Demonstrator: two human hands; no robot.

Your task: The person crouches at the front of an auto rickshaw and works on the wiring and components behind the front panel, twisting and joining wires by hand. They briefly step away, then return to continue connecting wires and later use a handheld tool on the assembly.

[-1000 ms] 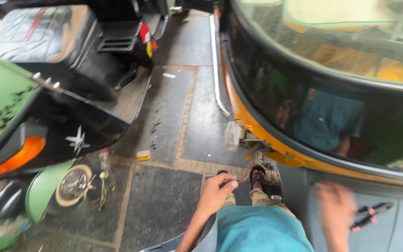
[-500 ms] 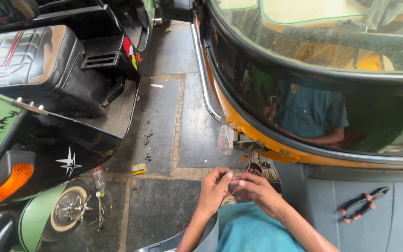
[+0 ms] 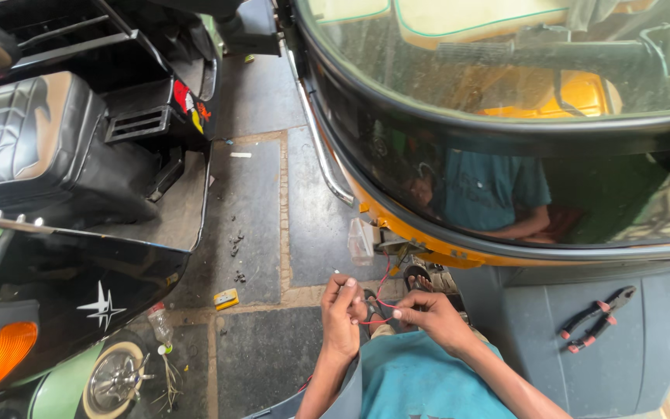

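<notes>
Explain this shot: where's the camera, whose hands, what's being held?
The camera sits on a person's head and looks down, so the two bare arms coming from the bottom edge are their own. The left hand and right hand meet over a thin red wire, each pinching it with the fingertips. The wire runs up under the yellow edge of a small vehicle whose big windshield fills the top right and reflects the person. Red-handled pliers lie untouched on the grey panel to the right. On the left stands another vehicle with a black seat. The stone floor carries a few scraps.
</notes>
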